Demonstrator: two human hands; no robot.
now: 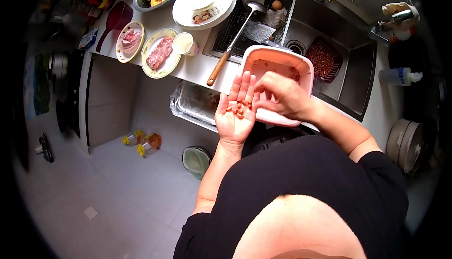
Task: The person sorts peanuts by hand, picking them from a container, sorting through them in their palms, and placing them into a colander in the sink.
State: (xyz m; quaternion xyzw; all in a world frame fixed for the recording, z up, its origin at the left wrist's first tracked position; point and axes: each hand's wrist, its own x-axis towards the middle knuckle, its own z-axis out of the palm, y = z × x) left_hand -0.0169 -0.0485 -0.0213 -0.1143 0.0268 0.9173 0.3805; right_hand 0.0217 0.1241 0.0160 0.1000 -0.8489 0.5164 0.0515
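Several reddish-brown peanuts (240, 109) rest in the palm of my left hand (234, 122), which is held flat and palm up with its fingers stretched out. Right beside it, my right hand (285, 96) is closed, thumb and fingertips drawn together near the left fingers; whatever they pinch, if anything, is hidden. Both hands are at the near side of a pink basin (305, 68), where a few brown bits (294, 74) lie inside. Behind the basin, a dark red basket (338, 73) full of peanuts (321, 61) stands in the metal sink (351, 87).
A spatula (221, 65) with a wooden handle crosses the counter edge beside a cleaver (259, 32). Plates of raw meat (160, 53) and a paper cup (185, 44) stand to the left. Below are a plastic-lined tray (193, 102) and a bin (196, 161).
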